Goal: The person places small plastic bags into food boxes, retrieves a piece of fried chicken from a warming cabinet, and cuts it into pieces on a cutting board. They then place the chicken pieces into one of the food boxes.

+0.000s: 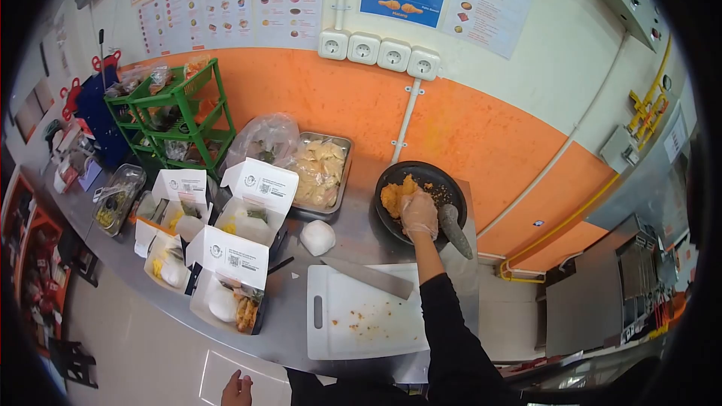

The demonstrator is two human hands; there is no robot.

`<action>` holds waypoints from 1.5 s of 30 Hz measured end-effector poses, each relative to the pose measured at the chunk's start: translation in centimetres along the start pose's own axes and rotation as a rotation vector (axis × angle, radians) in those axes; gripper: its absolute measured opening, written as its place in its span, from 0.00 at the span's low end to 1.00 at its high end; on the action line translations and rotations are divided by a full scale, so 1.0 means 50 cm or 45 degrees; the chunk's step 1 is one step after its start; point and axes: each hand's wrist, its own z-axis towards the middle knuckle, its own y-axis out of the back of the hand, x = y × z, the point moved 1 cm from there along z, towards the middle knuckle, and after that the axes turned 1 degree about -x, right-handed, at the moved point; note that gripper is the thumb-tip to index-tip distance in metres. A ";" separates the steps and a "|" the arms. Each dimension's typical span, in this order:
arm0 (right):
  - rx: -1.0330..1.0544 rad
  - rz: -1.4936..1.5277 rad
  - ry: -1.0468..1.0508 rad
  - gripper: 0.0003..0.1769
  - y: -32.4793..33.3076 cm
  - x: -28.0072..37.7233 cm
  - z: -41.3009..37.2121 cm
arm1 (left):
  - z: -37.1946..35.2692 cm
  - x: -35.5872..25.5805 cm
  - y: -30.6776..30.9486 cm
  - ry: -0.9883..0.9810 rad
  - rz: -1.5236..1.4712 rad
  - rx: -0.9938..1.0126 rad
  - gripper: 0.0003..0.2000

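My right hand, in a clear glove, reaches into a black stone mortar and its curled fingers press on the orange paste inside. Whether the fingers grip any paste is hidden. A grey stone pestle leans on the mortar's near rim, right beside that hand. My left hand hangs low at the bottom edge, below the counter, fingers apart and holding nothing. A large knife lies across the top of a white cutting board speckled with orange crumbs.
Several open white food boxes with rice and fried pieces stand on the steel counter to the left. A wrapped white rice ball, a metal tray of food, a plastic bag and a green rack sit behind.
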 end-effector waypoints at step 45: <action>0.603 0.175 -0.462 0.35 0.213 -0.142 -0.667 | 0.154 -0.586 -0.140 -1.631 -0.176 0.115 0.14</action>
